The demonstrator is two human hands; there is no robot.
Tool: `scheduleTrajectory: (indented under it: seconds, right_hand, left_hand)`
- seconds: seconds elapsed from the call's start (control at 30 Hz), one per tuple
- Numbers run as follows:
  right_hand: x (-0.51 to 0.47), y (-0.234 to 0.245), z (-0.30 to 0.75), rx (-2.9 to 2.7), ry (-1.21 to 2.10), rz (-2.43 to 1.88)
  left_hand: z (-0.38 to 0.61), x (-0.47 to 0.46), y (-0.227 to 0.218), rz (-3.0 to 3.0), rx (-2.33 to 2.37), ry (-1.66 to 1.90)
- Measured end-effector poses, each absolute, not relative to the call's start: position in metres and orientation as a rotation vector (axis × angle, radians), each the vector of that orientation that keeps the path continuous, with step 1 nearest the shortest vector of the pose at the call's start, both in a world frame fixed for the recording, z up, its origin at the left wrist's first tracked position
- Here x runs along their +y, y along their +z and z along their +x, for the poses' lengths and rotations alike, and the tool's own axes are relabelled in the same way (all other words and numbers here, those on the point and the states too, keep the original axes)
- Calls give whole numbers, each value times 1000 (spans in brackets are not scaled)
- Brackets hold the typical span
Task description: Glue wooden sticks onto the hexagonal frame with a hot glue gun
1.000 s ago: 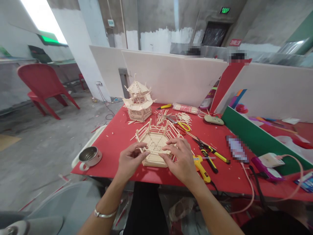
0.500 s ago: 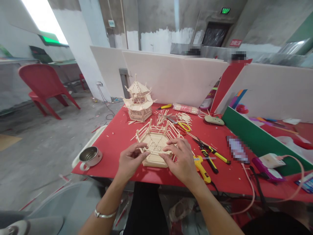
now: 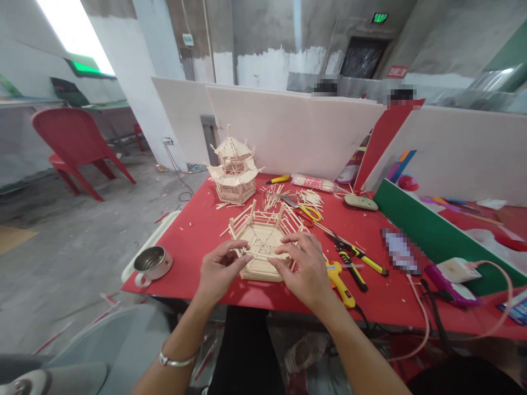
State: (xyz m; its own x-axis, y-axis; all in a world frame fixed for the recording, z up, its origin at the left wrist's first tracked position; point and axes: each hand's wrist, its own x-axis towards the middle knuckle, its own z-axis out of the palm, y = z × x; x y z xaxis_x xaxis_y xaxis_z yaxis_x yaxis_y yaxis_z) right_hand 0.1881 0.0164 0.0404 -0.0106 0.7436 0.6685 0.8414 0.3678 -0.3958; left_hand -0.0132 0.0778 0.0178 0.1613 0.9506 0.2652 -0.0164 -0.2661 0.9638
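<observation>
A hexagonal base of thin wooden sticks (image 3: 261, 272), with short posts and rails around its far sides, lies on the red table in front of me. Over its near side, my left hand (image 3: 220, 269) and my right hand (image 3: 302, 269) face each other, thumbs and fingers curled in. Between their fingertips runs a short wooden stick (image 3: 260, 255), one end in each hand; the fingers partly cover its ends. Behind the base, to the left, a two-tiered stick pagoda (image 3: 233, 171) stands upright. A yellow hot glue gun (image 3: 341, 285) rests beside my right hand.
Yellow-black pliers (image 3: 349, 263), yellow-handled scissors (image 3: 307, 210) and loose sticks (image 3: 310, 198) lie to the right and behind. A metal mug (image 3: 153, 264) stands at the left edge. A green board (image 3: 432, 233) and a pale partition (image 3: 284, 131) bound the table.
</observation>
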Motion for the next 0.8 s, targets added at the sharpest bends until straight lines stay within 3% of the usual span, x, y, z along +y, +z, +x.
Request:
scheduleTrajectory:
  seconds: [0.63, 0.8]
  right_hand:
    - [16, 42, 188, -1772, -138, -1403]
    - [16, 43, 188, -1774, -131, -1419]
  left_hand:
    - [-13, 76, 20, 1542, 960, 1243]
    - [-16, 65, 33, 1777, 1038, 1561]
